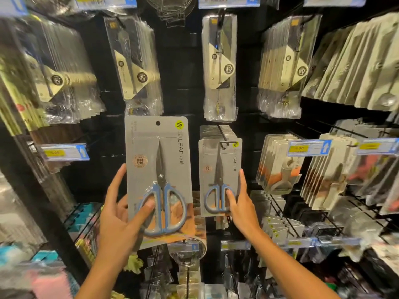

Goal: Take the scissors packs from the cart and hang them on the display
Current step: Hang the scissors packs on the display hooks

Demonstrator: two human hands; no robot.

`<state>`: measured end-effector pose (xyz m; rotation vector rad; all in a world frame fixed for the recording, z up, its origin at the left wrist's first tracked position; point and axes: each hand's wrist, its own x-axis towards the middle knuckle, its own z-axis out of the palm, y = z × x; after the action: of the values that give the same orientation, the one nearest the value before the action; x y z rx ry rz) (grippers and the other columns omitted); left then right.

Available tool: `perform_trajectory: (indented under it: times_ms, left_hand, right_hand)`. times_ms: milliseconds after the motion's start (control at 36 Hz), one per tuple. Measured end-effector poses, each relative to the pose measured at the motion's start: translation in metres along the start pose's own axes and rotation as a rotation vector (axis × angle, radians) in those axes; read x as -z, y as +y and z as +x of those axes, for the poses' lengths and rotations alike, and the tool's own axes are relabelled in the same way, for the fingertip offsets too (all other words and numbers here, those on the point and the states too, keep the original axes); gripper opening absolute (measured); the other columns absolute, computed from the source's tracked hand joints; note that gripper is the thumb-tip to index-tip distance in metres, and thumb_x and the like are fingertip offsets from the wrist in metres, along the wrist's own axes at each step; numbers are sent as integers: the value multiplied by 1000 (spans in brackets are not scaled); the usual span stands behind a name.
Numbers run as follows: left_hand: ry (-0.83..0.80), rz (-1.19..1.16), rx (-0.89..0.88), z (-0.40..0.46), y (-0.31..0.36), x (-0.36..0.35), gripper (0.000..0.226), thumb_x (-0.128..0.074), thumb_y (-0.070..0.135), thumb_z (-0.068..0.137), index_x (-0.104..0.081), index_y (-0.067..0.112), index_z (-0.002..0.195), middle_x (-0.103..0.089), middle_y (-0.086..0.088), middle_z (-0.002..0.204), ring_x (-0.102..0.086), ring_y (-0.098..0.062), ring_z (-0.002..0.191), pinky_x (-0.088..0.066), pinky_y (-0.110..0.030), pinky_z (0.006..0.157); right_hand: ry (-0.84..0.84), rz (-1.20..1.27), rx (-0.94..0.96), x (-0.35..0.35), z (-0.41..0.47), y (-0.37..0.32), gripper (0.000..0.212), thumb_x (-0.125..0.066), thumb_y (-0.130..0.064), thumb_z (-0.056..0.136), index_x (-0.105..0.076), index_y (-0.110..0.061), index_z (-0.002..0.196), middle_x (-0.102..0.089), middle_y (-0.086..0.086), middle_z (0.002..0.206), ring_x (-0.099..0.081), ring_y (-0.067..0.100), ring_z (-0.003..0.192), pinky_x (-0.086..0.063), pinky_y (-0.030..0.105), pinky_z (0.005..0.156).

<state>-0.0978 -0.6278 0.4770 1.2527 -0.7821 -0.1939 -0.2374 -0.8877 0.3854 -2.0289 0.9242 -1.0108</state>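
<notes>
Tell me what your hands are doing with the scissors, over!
Left hand grips a scissors pack, not hung yet. Right hand holds the front pack on the hook. Nothing blocking the hook.

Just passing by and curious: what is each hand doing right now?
Left hand: holds a scissors pack, not yet hung.
Right hand: holds the front scissors pack on the hook.

At the frame's centre, the left hand (121, 212) gripped a grey scissors pack (158, 169), thumb across the blue handles. Just right, the right hand (239, 203) held the front pack (219, 180) hanging on a black peg (222, 134). Packaged utensils (219, 67) hung above; yellow price tags (308, 147) sat at right.
</notes>
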Motion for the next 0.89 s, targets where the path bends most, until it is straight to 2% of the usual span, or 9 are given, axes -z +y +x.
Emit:
perform_trajectory:
  times_ms: [111,278,389,444,556,639,722,806,889]
  left_hand:
    - [1,-5,-6,-3,0,0,90,-76,9,78,-42,59,145,-65,0,140,-69,-17,121,-62,-28,84]
    - [-19,-12,-11,-6,2,-2,90,-75,5,81,-41,56,147,-67,-1,138,-70,-17,119,-63,-28,81]
    - [-21,3,-22,-7,2,0,90,-75,5,82,-40,55,148,-66,1,140,-69,-18,121,-63,-30,83]
    - [-17,8,-24,-9,1,0,90,-75,5,82,-40,55,148,-67,2,138,-69,-18,120,-63,-31,84]
    - [-17,21,-28,-11,-2,1,90,-77,8,81,-40,58,146,-66,0,139,-69,-20,121,-63,-35,86]
    - [-20,26,-43,-12,-4,-3,89,-76,5,82,-41,55,147,-63,-1,143,-68,-19,123,-62,-29,86]
    - [-28,17,-48,-14,-6,-8,88,-74,2,82,-40,51,147,-63,-1,143,-67,-19,124,-61,-26,87]
    - [-41,16,-49,-17,-9,-13,90,-74,4,82,-36,43,153,-68,5,137,-70,-17,119,-61,-25,86]
    - [-54,13,-56,-21,-13,-18,90,-74,4,82,-35,42,154,-64,0,143,-69,-18,121,-60,-28,90]
  right_hand:
    - [-53,-69,-6,-7,13,12,89,-51,-30,105,20,-61,148,-71,8,110,-71,27,74,-60,56,67]
    - [-45,-31,5,-5,19,24,96,-63,-21,100,8,-64,150,-74,-1,103,-71,16,80,-62,51,73]
    - [47,21,-18,-1,10,22,87,-66,-26,97,-8,-58,154,-55,-5,141,-61,15,118,-58,46,94]
    - [112,68,-28,0,3,22,80,-68,-26,97,-19,-47,157,-48,-9,143,-51,14,130,-50,45,106]
    - [165,232,-1,3,-13,7,57,-65,-23,98,-41,-39,148,-52,-13,138,-51,7,129,-46,46,112]
    - [75,380,64,10,-25,-23,45,-63,-17,100,-52,-37,139,-63,-11,130,-60,6,122,-51,41,107]
    - [-76,486,134,20,-37,-58,47,-58,-18,102,-47,-25,147,-71,-6,119,-68,13,114,-55,37,101]
    - [-243,503,181,22,-48,-79,59,-56,-26,102,-32,-37,155,-71,-4,121,-68,15,115,-54,39,102]
    - [-303,507,186,20,-56,-87,68,-59,-31,101,-21,-53,154,-70,9,119,-67,27,114,-53,52,101]
